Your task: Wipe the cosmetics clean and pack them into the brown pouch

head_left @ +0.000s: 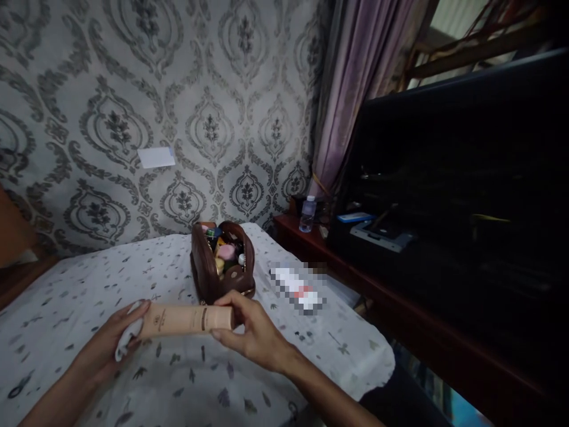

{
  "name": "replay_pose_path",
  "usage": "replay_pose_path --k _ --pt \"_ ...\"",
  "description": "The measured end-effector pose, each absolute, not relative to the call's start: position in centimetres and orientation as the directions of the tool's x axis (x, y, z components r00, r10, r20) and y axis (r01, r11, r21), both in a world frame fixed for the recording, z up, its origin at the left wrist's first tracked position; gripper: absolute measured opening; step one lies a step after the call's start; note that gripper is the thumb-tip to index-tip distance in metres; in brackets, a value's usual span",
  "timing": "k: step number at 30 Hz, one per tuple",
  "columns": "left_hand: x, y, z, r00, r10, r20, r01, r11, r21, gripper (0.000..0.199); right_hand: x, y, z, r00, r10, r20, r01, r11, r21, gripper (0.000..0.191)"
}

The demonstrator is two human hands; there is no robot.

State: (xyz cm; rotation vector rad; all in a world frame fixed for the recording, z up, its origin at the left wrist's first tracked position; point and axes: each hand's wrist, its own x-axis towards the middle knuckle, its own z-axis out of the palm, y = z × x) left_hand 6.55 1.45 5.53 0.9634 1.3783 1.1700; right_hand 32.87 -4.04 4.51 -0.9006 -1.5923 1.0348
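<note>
A beige squeeze tube (182, 319) lies level between my two hands, above the patterned sheet. My left hand (111, 339) grips its flat end, with a crumpled white tissue or cloth (128, 335) caught between the fingers as well. At the other end, the thumb and fingers of my right hand (255, 332) close around the cap. Just beyond the tube stands an unzipped brown bag (202, 270), full of small cosmetic items, among them a pink round piece (226, 252).
A blurred-out white and red object (297, 287) lies on the white sheet (342, 350), right of the bag. Behind it, a clear bottle (307, 214) stands on a dark red wooden ledge (284, 224). A large dark panel (466, 154) fills the right side; patterned wallpaper is behind.
</note>
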Motion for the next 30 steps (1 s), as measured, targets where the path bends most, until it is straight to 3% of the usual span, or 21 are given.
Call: replay_pose_path --k 3,5,8,11,14,18,21,27,30 --pt "8.3 2.0 7.3 -0.016 0.961 -0.275 -0.157 0.269 0.95 0.048 34.5 -5.1 4.8 -0.155 0.92 0.359 0.119 0.378 -0.918 0.028" --pt "9.1 2.5 7.8 0.011 0.974 -0.226 -0.176 0.224 0.958 0.052 35.3 -5.2 5.2 -0.046 0.928 0.371 0.104 0.374 -0.922 0.031" --pt "9.7 3.0 7.5 -0.041 0.983 -0.178 -0.141 0.171 0.975 0.054 36.4 -4.5 6.0 0.173 0.89 0.421 0.114 0.407 -0.906 0.031" --pt "9.3 3.3 6.2 -0.113 0.966 -0.232 -0.096 0.222 0.97 0.054 37.2 -2.8 6.8 0.366 0.804 0.469 0.149 0.447 -0.882 0.028" --pt "8.4 3.4 4.2 -0.123 0.961 -0.249 -0.081 0.24 0.967 0.053 37.5 -0.4 7.2 0.445 0.727 0.523 0.252 0.459 -0.852 0.025" --pt "7.0 3.8 1.4 -0.156 0.954 -0.257 -0.115 0.241 0.964 0.058 37.0 3.4 7.1 0.396 0.623 0.675 0.515 0.458 -0.725 0.017" --pt "6.5 4.0 0.4 -0.109 0.967 -0.229 -0.089 0.22 0.971 0.057 36.1 6.3 6.7 0.343 0.586 0.734 0.614 0.452 -0.648 0.013" --pt "6.2 4.3 0.0 -0.018 0.994 -0.105 0.133 0.106 0.985 0.054 34.5 8.7 6.1 0.218 0.723 0.656 0.728 0.327 -0.602 0.015" --pt "6.0 4.4 -0.1 0.004 0.994 -0.113 0.149 0.111 0.983 0.052 34.4 8.2 6.9 0.092 0.833 0.546 0.831 0.238 -0.502 0.021"
